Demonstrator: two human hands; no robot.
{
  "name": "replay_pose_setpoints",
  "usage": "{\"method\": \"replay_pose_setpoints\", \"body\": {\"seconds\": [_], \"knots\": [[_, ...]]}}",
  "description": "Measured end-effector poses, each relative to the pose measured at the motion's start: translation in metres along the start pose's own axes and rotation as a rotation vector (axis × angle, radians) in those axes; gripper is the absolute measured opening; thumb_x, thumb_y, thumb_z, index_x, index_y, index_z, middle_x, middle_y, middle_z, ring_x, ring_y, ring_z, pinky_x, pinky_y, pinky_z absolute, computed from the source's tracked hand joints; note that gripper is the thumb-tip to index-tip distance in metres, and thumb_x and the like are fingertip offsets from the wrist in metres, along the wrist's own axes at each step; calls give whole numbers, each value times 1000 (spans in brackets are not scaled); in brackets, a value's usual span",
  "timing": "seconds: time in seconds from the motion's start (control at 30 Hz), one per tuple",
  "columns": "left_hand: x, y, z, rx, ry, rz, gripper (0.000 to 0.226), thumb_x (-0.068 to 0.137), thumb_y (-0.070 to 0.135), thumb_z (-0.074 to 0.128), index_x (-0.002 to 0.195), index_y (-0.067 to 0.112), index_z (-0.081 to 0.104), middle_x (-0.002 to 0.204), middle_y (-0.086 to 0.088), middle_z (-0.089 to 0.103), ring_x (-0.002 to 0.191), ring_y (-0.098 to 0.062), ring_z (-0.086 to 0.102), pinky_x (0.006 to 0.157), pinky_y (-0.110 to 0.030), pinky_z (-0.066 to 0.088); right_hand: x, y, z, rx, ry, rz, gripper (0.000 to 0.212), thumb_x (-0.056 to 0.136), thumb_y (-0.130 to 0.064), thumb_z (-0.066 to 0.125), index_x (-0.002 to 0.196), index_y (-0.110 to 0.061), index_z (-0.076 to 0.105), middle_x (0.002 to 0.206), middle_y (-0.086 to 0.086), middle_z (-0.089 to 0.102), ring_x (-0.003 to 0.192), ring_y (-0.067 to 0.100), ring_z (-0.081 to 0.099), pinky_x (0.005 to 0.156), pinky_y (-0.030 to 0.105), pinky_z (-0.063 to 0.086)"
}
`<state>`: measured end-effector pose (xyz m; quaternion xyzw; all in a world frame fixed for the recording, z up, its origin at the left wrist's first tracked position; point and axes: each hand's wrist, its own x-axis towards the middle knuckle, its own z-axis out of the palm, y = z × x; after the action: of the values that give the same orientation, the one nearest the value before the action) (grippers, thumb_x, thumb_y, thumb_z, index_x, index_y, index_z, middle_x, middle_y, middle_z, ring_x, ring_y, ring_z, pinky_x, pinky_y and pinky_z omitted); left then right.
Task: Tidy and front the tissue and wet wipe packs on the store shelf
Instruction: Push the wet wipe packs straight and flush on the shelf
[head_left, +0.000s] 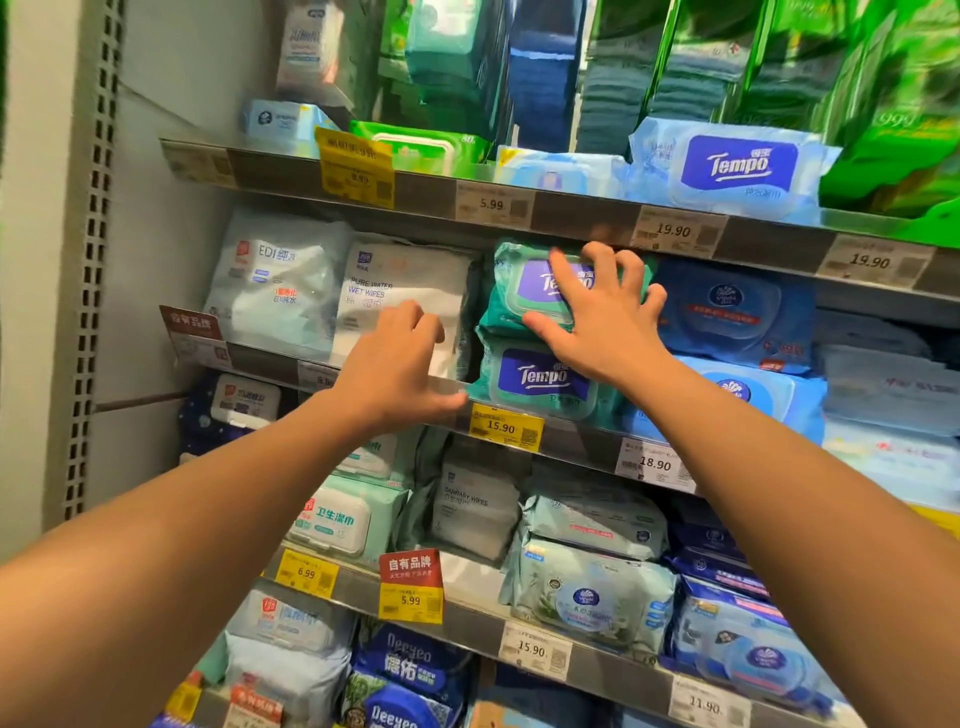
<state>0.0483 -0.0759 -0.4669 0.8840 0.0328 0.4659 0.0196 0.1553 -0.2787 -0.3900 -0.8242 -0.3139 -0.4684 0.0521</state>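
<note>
Two green Tempo wet wipe packs are stacked on the second shelf from the top. My right hand (597, 312) lies spread on the front of the upper Tempo pack (519, 291), fingers apart over its lid. The lower Tempo pack (540, 379) sits under it at the shelf edge. My left hand (400, 364) rests with curled fingers against the lower front of a white "Pure Water Wet Wipes" pack (405, 291), thumb along the shelf rail. A white EDI pack (275, 280) stands at the far left.
Blue wipe packs (737, 312) stand right of the Tempo stack. A light blue Tempo pack (737, 166) lies on the shelf above, with green tissue packs behind. Lower shelves hold several wipe packs. Price tags line each shelf rail (587, 436). A perforated upright (93, 260) bounds the left.
</note>
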Motion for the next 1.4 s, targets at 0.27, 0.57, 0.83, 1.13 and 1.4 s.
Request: {"method": "replay_pose_setpoints", "body": {"seconds": [0.27,0.57,0.83,1.13,1.4], "knots": [[15,4,-1,-285,186,-165,63,70,57,76,111,16,51,111,-1,45,101,-17,45,85,-35,49,12,1,-1,-43,-53,-3,73,92,-69,36,153,-30,22,153,4,22,141,33,16,102,62,28],[18,4,7,-217,141,-140,62,72,55,74,114,16,50,113,0,45,104,-14,43,86,-38,52,19,9,-5,-16,-159,-23,82,86,-74,45,154,-32,22,153,3,20,141,32,14,104,63,28],[15,9,12,-198,118,-121,61,73,54,73,116,17,50,117,0,45,105,-12,40,85,-34,52,11,5,10,-81,-74,-10,79,88,-38,62,151,-30,17,154,6,11,138,41,9,95,62,36],[9,4,10,-166,98,-110,62,71,57,73,113,18,50,113,1,45,103,-14,43,83,-39,53,19,3,20,-28,-217,17,75,93,-73,25,154,-38,-1,159,-1,-9,146,35,-11,112,64,11],[-1,5,3,-179,92,-118,61,72,53,75,114,16,50,114,0,45,103,-13,42,84,-36,51,13,0,27,-41,-146,18,61,102,-56,24,153,-43,-6,160,2,-7,147,34,-8,112,62,15]]}}
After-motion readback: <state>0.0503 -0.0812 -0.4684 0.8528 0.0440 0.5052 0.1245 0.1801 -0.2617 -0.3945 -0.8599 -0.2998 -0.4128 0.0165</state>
